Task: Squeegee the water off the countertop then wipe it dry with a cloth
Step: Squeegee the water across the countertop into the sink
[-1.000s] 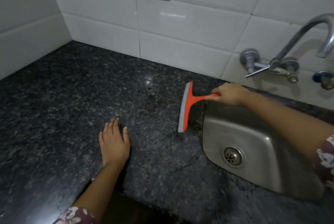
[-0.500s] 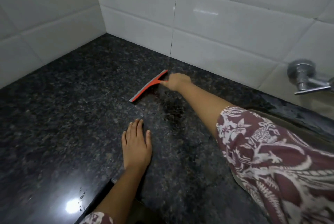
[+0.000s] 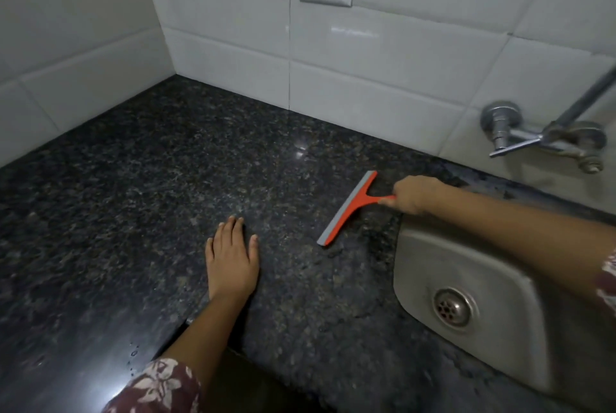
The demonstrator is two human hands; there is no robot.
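- The orange squeegee point(image 3: 350, 207) lies blade-down on the dark granite worktop point(image 3: 140, 179), just left of the steel sink point(image 3: 466, 279). I see its grey rubber edge facing left, away from the sink.
- Its long axis runs diagonally, the far end toward the tiled wall point(image 3: 366, 72), the near end toward me. The handle sticks out rightward from the middle of the blade.
- My right hand point(image 3: 413, 194) has the handle, fingers point(image 3: 386, 202) curled tight round it; the arm reaches in across the sink's back corner.
- My left hand point(image 3: 233, 262) rests flat on the worktop, fingers together and thumb a little out, holding nothing. It sits left of the blade's near end, near it but apart.
- So the right hand is the working one, and the sink lies behind the blade on the handle side. I judge the next stroke is a pull rightward, to carry water over the sink's rim.
- I cannot make out clear water on the speckled stone, only a few droplets at the near edge.
- No cloth is in view, so the drying step is not yet begun.
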